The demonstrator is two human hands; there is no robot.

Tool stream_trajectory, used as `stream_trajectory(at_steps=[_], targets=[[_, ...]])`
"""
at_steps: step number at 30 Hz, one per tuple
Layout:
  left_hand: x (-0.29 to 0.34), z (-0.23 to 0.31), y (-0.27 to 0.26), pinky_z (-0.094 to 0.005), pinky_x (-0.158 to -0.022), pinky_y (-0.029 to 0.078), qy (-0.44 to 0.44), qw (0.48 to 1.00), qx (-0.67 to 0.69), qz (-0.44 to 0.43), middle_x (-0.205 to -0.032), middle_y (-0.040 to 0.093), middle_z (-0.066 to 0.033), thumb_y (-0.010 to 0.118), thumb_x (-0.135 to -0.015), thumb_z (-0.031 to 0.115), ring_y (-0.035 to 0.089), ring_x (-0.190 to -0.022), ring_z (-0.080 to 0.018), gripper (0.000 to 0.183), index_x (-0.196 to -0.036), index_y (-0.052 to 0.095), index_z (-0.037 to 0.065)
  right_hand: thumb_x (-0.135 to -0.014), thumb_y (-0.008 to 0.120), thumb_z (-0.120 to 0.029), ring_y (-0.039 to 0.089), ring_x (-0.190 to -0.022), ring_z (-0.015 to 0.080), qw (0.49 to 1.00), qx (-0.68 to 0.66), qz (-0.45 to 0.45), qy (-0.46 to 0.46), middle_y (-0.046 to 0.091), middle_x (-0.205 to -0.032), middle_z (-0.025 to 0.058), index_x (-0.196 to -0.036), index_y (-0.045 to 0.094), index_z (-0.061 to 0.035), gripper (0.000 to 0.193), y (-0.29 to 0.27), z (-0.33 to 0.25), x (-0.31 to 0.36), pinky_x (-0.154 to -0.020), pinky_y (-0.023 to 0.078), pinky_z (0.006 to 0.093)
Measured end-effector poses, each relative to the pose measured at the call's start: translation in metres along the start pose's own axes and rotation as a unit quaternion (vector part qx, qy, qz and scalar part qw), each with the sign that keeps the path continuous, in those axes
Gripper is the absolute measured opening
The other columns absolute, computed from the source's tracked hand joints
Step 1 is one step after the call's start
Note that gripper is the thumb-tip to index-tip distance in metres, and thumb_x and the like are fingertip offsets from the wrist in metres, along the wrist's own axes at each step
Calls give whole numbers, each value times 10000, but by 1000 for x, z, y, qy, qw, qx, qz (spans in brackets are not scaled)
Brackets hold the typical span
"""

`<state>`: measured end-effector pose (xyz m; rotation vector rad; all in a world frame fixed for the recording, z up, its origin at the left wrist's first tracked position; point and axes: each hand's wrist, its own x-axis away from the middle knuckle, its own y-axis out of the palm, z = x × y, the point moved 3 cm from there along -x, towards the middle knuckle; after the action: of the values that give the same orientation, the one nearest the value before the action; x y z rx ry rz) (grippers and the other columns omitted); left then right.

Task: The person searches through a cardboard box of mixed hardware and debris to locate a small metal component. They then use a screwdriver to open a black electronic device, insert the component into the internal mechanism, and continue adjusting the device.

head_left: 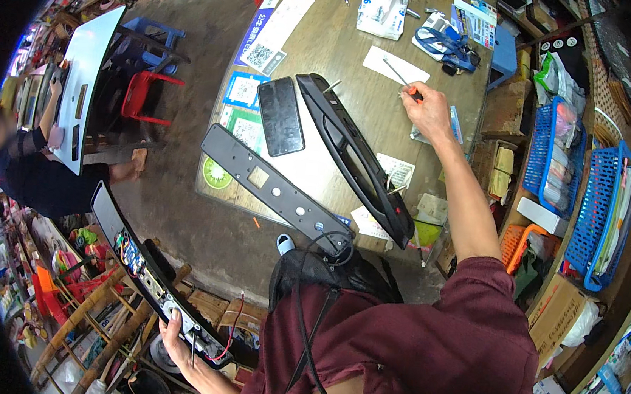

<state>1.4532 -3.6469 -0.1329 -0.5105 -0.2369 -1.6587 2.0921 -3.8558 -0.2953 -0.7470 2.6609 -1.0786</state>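
Observation:
My left hand (pixel 177 343) grips the near end of a long black electronic lock panel (pixel 143 265), held out low at my left, off the table. Its inner side shows, with colored wires, a circuit board and a red lead hanging at the near end. Over the table's right part, my right hand (pixel 428 113) is closed round a screwdriver (pixel 394 71) with an orange and black handle, its shaft pointing to the far left. A second black lock panel (pixel 350 151) with a long handle and protruding posts lies on the table. Beside it a flat dark mounting plate (pixel 274 191) overhangs the near edge.
On the wooden table (pixel 329 50) lie a black phone (pixel 281 116), a white plastic bag (pixel 382 12), a blue lanyard (pixel 446 44) and papers. Blue baskets (pixel 595 216) crowd the right shelves. A red stool (pixel 148 97) and another person (pixel 44 175) are at the left.

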Motion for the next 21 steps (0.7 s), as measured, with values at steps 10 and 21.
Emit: stream_trajectory(at_steps=[10, 21], targets=[[4, 16, 44, -288, -712, 576, 8, 999, 19, -26, -954, 712, -85, 706, -835, 100, 694, -754, -169, 410, -1213, 617, -32, -858, 726, -180, 670, -736, 166, 999, 30, 9, -32, 712, -793, 97, -1000, 741, -78, 175, 23, -10, -12, -695, 523, 321], [12, 19, 56, -312, -877, 526, -30, 999, -15, 0, -1047, 716, -86, 757, -744, 90, 675, -914, -183, 474, -1194, 649, -17, -935, 734, -214, 610, -819, 112, 988, -109, -4, 106, 688, -963, 21, -1144, 716, -28, 280, 5, 37, -16, -749, 508, 271]])
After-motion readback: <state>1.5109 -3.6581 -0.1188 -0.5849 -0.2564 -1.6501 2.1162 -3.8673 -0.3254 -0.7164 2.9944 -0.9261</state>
